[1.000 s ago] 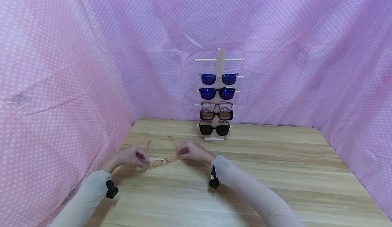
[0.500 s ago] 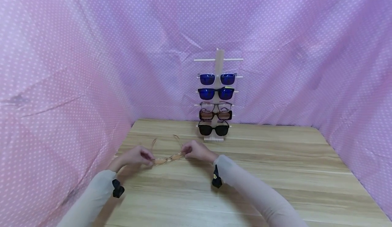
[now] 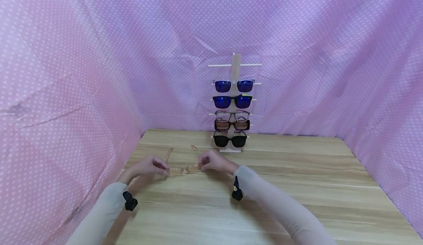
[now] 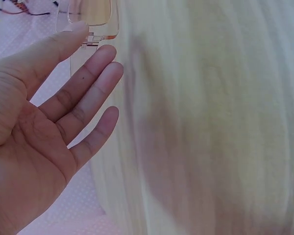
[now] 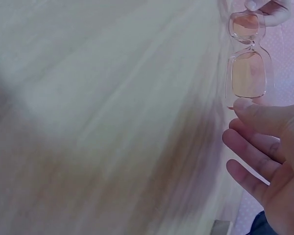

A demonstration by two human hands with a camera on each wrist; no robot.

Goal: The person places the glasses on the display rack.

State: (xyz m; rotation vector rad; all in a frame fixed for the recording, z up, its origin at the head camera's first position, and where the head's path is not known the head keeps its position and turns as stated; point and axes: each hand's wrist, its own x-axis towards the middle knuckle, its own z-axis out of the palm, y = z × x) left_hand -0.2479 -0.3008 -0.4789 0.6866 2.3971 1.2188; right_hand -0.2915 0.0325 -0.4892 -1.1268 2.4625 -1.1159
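Between my two hands is a pair of sunglasses (image 3: 176,172) with a clear frame and pale orange lenses, held over the table. My left hand (image 3: 150,166) pinches one outer corner near the hinge. The opposite corner is in the pinch of my right hand (image 3: 214,162). Both temples are unfolded and point away from me. In the right wrist view, the two lenses (image 5: 249,76) show in full, with the thumb at the lower corner. The left wrist view shows only one end of the frame (image 4: 113,24), by the thumb tip.
A wooden display stand (image 3: 236,68) rises at the back of the table (image 3: 281,201). Several pairs of glasses hang on it, with black sunglasses (image 3: 230,140) lowest. Its top rod (image 3: 251,65) carries no glasses. Pink dotted cloth (image 3: 297,35) surrounds the table at the back and sides.
Both hands have shifted a little to the right with the sunglasses. The frame was slanted and now lies closer to level. The glasses on the stand have stayed put.
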